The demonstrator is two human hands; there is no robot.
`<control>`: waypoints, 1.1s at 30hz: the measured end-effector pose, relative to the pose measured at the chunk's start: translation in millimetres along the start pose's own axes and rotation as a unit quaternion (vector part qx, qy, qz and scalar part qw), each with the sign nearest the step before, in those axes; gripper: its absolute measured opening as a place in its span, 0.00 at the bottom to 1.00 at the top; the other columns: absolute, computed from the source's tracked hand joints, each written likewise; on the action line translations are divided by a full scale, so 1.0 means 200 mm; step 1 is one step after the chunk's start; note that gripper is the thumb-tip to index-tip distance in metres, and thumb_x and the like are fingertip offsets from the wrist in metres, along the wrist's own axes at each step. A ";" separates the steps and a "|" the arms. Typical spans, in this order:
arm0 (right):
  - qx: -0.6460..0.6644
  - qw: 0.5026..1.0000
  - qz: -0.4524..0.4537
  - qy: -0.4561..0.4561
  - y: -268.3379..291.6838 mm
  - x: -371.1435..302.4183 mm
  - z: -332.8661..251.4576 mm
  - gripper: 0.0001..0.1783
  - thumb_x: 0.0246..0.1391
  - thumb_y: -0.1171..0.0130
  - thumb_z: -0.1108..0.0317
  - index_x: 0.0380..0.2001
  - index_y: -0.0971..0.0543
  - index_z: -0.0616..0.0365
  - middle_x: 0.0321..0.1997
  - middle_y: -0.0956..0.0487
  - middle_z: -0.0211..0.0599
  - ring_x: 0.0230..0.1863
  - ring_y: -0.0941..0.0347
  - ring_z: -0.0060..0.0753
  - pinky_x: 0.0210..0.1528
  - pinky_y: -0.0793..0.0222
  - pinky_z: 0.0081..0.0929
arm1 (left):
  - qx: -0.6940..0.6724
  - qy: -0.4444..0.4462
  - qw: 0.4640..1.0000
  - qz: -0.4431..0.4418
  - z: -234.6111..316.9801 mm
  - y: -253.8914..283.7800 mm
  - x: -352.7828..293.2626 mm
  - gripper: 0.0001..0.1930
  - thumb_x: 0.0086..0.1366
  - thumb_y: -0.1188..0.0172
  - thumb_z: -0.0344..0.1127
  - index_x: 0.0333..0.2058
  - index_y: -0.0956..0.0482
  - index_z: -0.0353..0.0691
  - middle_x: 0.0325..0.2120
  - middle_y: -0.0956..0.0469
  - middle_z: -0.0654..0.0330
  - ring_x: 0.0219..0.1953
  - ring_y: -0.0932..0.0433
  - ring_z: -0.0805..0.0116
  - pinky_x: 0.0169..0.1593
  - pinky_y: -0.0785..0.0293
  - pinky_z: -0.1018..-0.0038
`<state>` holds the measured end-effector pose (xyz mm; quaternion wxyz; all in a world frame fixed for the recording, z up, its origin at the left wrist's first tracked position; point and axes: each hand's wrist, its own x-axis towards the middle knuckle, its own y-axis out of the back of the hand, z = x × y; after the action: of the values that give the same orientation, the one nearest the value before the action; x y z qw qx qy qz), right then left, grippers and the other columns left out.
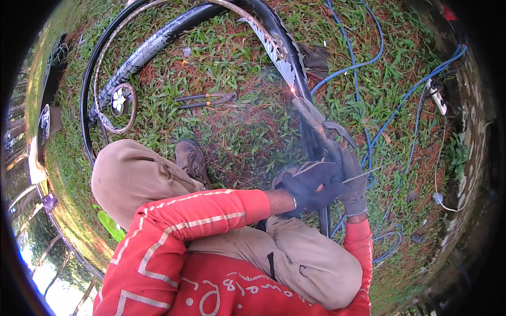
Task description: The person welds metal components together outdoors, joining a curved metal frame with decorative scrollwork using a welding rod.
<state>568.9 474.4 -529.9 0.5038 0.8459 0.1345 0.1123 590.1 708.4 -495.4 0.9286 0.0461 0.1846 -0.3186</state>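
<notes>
My right hand [353,176], in a grey knitted glove, is closed round a worn welding electrode holder [316,117]. At the holder's far end an orange spark glows beside the tip of a silver, saw-edged metal leaf [275,55], which lies along a black curved pipe [284,37]. Thin smoke drifts near it. My left hand [313,185], in a dark glove with a small hole, is closed just left of my right hand. A thin welding rod [362,175] sticks out of its right side. The fingers' inner side is hidden.
Long-handled pliers [208,100] lie on the grass. A scroll with a white metal flower [119,100] belongs to the curved frame at left. Blue cables [354,67] run over the grass at right, near a stone edge [470,131]. My boot [191,162] stands near the pliers.
</notes>
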 end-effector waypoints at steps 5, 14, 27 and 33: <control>0.010 1.000 0.020 0.013 -0.03 -0.02 0.02 0.46 0.54 0.23 0.57 0.71 0.30 0.69 0.53 0.16 0.60 0.49 0.17 0.66 0.49 0.18 0.55 | -0.009 -0.002 1.000 0.009 0.01 -0.06 0.06 0.14 0.68 0.34 0.44 0.36 0.19 0.39 0.31 0.19 0.55 0.36 0.18 0.59 0.42 0.22 0.59; -0.007 1.000 0.019 0.012 -0.02 -0.01 0.01 0.47 0.54 0.22 0.60 0.71 0.30 0.68 0.53 0.16 0.60 0.50 0.17 0.66 0.49 0.18 0.56 | -0.003 -0.035 0.999 0.027 -0.08 -0.10 0.10 0.14 0.65 0.33 0.44 0.31 0.21 0.40 0.23 0.20 0.54 0.26 0.20 0.56 0.33 0.25 0.57; -0.003 1.000 0.010 -0.006 -0.01 0.01 -0.02 0.44 0.56 0.23 0.58 0.70 0.29 0.68 0.57 0.15 0.58 0.55 0.16 0.65 0.54 0.17 0.54 | 0.017 -0.003 1.000 -0.001 -0.01 -0.06 0.09 0.14 0.67 0.32 0.43 0.31 0.20 0.38 0.28 0.20 0.54 0.31 0.19 0.58 0.40 0.22 0.59; 0.041 0.999 -0.004 -0.011 0.02 -0.03 0.02 0.43 0.61 0.26 0.58 0.75 0.30 0.62 0.66 0.18 0.56 0.62 0.17 0.61 0.63 0.20 0.50 | 0.028 0.008 0.999 -0.024 0.06 -0.04 0.06 0.15 0.68 0.33 0.46 0.37 0.20 0.39 0.29 0.20 0.56 0.32 0.21 0.59 0.40 0.23 0.59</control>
<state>566.1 467.4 -528.4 0.4708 0.8662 0.1369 0.0960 598.2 693.5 -489.1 0.9177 0.0703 0.1840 -0.3451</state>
